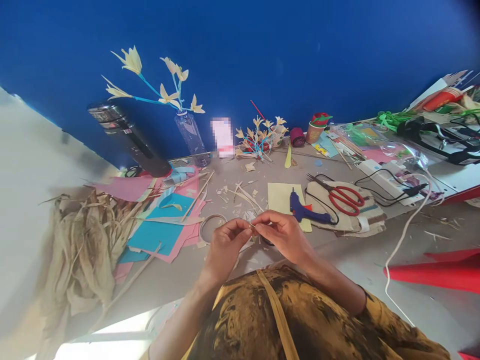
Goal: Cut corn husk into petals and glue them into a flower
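Note:
My left hand (227, 245) and my right hand (283, 235) meet over the near edge of the table, each with thumb and fingers pinched together. Between their fingertips is a small thin piece (252, 226), too little to name; the fingers cover most of it. A grey loop (202, 231) shows beside my left hand, partly hidden. Past my right hand, a blue glue gun (300, 207) lies on a pale yellow paper sheet (278, 192). Pale scraps and strips (247, 195) are scattered just beyond my fingers.
Red-handled scissors (343, 199) rest on a folded cloth (363, 220). Dried husks (86, 250) and blue paper sheets (159, 227) are on the left. Behind stand a dark flask (137, 145), a clear bottle (191, 137) with husk flowers, and a flower bunch (260, 140). A power strip (390, 182) sits right.

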Available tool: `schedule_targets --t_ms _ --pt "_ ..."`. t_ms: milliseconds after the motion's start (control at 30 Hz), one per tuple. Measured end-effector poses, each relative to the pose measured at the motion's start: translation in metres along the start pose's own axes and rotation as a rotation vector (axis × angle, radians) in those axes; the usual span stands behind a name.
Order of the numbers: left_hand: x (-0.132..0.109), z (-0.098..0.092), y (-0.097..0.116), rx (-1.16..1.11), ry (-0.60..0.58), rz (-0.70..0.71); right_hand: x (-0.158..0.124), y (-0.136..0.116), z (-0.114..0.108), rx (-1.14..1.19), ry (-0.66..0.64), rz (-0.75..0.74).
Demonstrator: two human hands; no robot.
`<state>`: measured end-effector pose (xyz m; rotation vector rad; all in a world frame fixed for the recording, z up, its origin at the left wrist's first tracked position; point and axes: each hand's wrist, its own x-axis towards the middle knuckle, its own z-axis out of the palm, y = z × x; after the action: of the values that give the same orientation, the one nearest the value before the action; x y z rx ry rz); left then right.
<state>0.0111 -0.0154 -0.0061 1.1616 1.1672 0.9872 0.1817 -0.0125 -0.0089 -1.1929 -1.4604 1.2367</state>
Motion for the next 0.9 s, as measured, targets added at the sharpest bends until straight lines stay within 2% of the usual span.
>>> schedule_targets --t_ms 233,433,667,900 --pt "0.001 0.001 -0.005 -0.03 -0.068 -0.05 0.003 0.003 0.0 0.137 -0.03 -0.033" --pt "0.0 0.005 -0.007 -0.306 -0.207 -0.166 0.002 0.004 0.001 0.471 -0.134 0.089" --pt "-0.003 0.006 -0.011 -0.184 -0.11 -0.111 0.001 0.006 0.001 0.347 -0.053 0.107" --pt "-0.003 0.006 -0.014 -0.349 -0.168 -0.154 0.001 0.008 0.001 0.376 -0.028 0.089"
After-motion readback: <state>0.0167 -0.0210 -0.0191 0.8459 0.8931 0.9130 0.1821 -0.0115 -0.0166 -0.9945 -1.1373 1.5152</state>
